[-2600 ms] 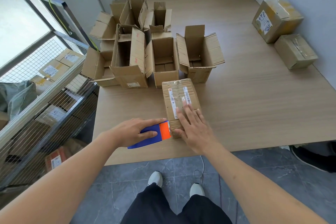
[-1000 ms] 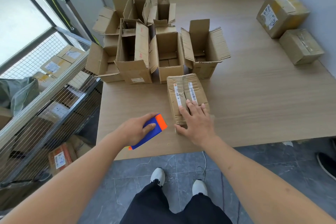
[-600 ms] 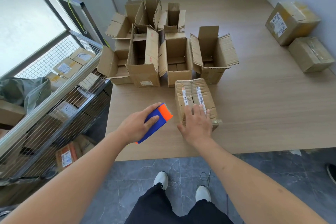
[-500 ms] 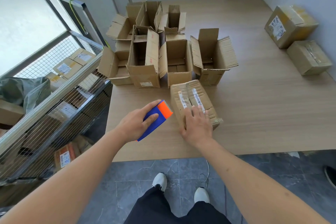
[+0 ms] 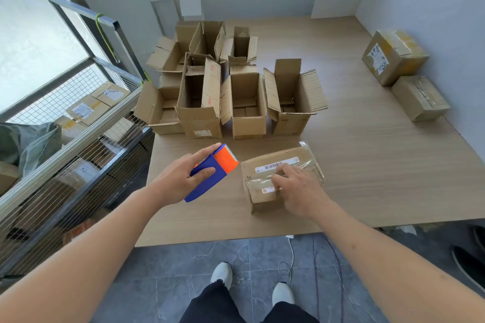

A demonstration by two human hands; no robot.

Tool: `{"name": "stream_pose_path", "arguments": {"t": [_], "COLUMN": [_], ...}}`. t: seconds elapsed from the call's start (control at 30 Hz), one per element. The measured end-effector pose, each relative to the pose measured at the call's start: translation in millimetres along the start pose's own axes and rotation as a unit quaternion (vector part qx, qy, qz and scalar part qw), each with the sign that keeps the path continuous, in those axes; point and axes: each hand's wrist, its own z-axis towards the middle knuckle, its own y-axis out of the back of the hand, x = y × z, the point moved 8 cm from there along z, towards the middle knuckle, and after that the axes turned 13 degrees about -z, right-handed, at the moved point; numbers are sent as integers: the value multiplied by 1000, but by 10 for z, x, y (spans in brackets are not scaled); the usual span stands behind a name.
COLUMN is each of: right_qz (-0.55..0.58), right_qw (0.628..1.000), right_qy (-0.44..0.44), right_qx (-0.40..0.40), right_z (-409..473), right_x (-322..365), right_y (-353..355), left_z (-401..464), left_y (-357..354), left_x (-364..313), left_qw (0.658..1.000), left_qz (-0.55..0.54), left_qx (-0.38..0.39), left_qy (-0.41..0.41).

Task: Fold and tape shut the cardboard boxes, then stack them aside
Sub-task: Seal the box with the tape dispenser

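The right hand lay on the taped box near the table edge, fingers loose, not curled round it. Left of it, the left hand gripped the tape dispenser — farther back stood open boxes.

The closed box under the right hand now lies crosswise in the lower centre of the frame, its long side running left to right, where earlier it pointed away from the person; its barcode label now reads along the far edge. The right hand has shifted with it and now rests over the near right part of the top. The left hand has drawn the blue and orange tape dispenser off the box's near end, now holding it apart, left of the box, orange end raised.
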Motion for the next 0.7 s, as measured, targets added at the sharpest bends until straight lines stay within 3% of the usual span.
{"name": "stream_pose_path", "arguments": {"t": [0.1, 0.17, 0.3, 0.4, 0.5, 0.6, 0.7], "right_qz": [49, 5, -1, 31, 33, 35, 108], "right_qw": [990, 986, 991, 999, 995, 992, 984], "right_qy": [-128, -155, -113, -14, 55, 57, 40], "right_qx": [34, 63, 73, 37, 80, 106, 133], "right_z": [118, 199, 256, 188, 121, 174, 257], "right_x": [147, 313, 516, 549, 523, 461, 371], "right_y": [-31, -91, -170, -162, -214, -155, -25], "left_z": [-8, -25, -87, -162, -189, -210, -257], "left_y": [-17, -34, -36, 3, 30, 27, -8], "left_x": [-16, -20, -19, -41, -53, -77, -111], "left_qw": [1000, 1000, 998, 998, 997, 996, 996], "left_qz": [-2, 11, 29, 3, -10, -14, -21], "left_qx": [9, 21, 61, 70, 77, 85, 88], "left_qy": [-1, -1, 14, 8, 7, 8, 2]}}
